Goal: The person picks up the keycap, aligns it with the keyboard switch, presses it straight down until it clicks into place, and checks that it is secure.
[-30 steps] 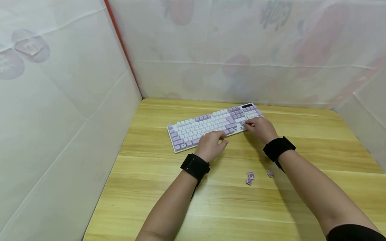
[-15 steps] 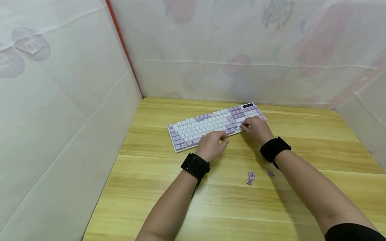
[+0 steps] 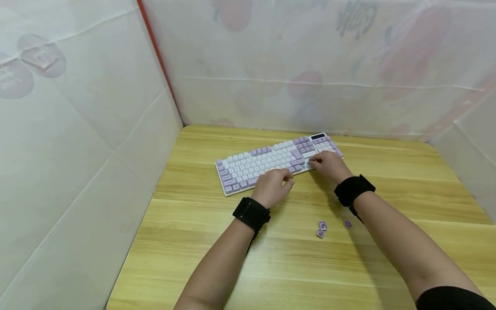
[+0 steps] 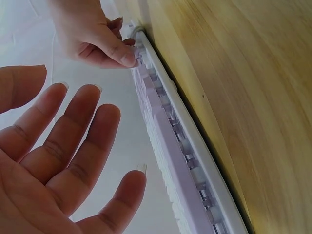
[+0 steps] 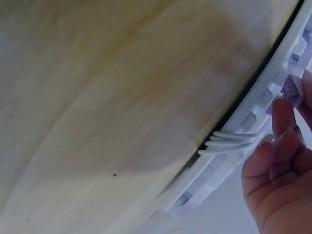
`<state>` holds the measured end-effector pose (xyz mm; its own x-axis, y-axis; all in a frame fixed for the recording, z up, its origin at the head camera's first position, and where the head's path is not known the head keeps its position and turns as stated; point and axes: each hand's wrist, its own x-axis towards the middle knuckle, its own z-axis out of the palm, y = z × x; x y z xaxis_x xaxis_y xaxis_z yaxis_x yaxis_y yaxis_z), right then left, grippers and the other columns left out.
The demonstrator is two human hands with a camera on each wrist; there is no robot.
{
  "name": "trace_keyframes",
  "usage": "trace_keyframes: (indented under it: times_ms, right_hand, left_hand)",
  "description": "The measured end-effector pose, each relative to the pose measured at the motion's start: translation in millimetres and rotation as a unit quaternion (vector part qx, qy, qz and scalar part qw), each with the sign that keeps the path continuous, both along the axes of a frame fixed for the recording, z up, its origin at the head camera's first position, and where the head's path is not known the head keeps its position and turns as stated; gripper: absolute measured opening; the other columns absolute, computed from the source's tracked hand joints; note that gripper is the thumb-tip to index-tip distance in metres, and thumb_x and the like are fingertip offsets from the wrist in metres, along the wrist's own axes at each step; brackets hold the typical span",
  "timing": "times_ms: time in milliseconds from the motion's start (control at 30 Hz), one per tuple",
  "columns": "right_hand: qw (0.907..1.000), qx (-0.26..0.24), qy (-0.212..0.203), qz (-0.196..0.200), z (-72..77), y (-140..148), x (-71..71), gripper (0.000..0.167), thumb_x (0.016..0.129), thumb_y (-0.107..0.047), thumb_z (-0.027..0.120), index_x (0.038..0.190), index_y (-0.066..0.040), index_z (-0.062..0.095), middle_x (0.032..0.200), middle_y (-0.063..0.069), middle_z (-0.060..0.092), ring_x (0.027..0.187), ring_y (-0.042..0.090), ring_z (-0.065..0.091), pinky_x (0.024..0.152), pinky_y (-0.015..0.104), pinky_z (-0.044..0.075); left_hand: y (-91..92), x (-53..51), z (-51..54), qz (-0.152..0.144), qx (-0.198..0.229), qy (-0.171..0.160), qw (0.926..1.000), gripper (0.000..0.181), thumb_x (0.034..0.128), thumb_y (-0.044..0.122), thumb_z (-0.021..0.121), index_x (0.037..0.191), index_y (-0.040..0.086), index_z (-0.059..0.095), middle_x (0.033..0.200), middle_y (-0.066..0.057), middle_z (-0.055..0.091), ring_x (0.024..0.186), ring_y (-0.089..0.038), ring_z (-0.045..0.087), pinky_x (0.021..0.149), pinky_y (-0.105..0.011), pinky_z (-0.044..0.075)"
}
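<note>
A white and purple keyboard (image 3: 257, 165) lies aslant on the wooden table. My right hand (image 3: 330, 166) is over its near edge towards the right end. In the right wrist view, the thumb and fingers of that hand pinch a small purple keycap (image 5: 293, 90) just above the keyboard. My left hand (image 3: 271, 186) hovers by the keyboard's front edge, its fingers loosely bent and spread, with nothing in it. The left wrist view shows that left palm (image 4: 44, 175) facing the camera, apart from the keys.
Three loose purple keycaps (image 3: 323, 225) lie on the table (image 3: 248, 258) between the forearms. White cables (image 5: 229, 142) leave the keyboard's near edge. Pale printed cloth walls (image 3: 271, 56) stand behind and at the sides of the table.
My right hand has shifted a little left along the keyboard, then stayed nearly still. The left hand, the keyboard and the loose keycaps have kept their places.
</note>
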<state>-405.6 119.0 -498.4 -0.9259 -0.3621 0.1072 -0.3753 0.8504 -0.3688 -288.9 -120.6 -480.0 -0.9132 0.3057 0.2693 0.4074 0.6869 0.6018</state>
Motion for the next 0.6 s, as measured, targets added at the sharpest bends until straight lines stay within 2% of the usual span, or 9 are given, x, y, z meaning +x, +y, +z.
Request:
trace_keyframes:
  times_ms: [167, 300, 400, 533, 600]
  right_hand:
    - [0.9964, -0.044, -0.060, -0.040, 5.8, 10.7, -1.3, 0.025, 0.097, -0.022, 0.063, 0.113, -0.006, 0.074, 0.112, 0.018, 0.069, 0.090, 0.027, 0.055, 0.074, 0.034, 0.043]
    - [0.9919, -0.072, -0.084, -0.062, 10.4, 20.6, -4.0, 0.030, 0.100, -0.026, 0.059, 0.119, -0.007, 0.071, 0.120, 0.020, 0.065, 0.095, 0.027, 0.056, 0.073, 0.032, 0.044]
    - [0.9894, -0.089, -0.099, -0.058, 11.3, 26.2, -6.9, 0.032, 0.101, -0.027, 0.056, 0.123, -0.007, 0.069, 0.121, 0.021, 0.064, 0.087, 0.024, 0.055, 0.068, 0.029, 0.043]
    - [0.9856, -0.103, -0.125, -0.048, 10.0, 29.0, -9.0, 0.031, 0.101, -0.025, 0.057, 0.123, -0.008, 0.070, 0.111, 0.020, 0.066, 0.068, 0.018, 0.046, 0.059, 0.026, 0.040]
    - [0.9857, -0.100, -0.128, -0.045, 9.6, 29.1, -9.4, 0.030, 0.101, -0.024, 0.057, 0.122, -0.007, 0.070, 0.109, 0.020, 0.066, 0.068, 0.017, 0.045, 0.059, 0.025, 0.040]
  left_hand:
    - [1.5, -0.5, -0.1, -0.005, 0.002, 0.000, 1.0000, 0.017, 0.0963, 0.024, 0.064, 0.105, 0.013, 0.074, 0.097, 0.003, 0.073, 0.074, -0.004, 0.061, 0.061, -0.018, 0.047]
    - [1.8, -1.2, 0.1, -0.007, 0.001, 0.005, 1.0000, 0.016, 0.0964, 0.024, 0.064, 0.105, 0.014, 0.074, 0.097, 0.003, 0.073, 0.073, -0.005, 0.060, 0.060, -0.018, 0.046]
    - [1.9, -1.2, 0.1, -0.004, 0.000, 0.005, 1.0000, 0.016, 0.0964, 0.024, 0.064, 0.104, 0.014, 0.074, 0.097, 0.004, 0.073, 0.073, -0.005, 0.060, 0.060, -0.018, 0.046]
    - [2.3, -0.9, 0.1, -0.003, -0.002, 0.001, 1.0000, 0.016, 0.0963, 0.024, 0.064, 0.104, 0.015, 0.075, 0.097, 0.004, 0.073, 0.076, -0.005, 0.062, 0.063, -0.018, 0.047]
    - [2.9, -0.7, 0.3, -0.004, -0.004, 0.000, 1.0000, 0.016, 0.0965, 0.024, 0.064, 0.104, 0.015, 0.075, 0.097, 0.005, 0.073, 0.077, -0.005, 0.062, 0.063, -0.018, 0.047]
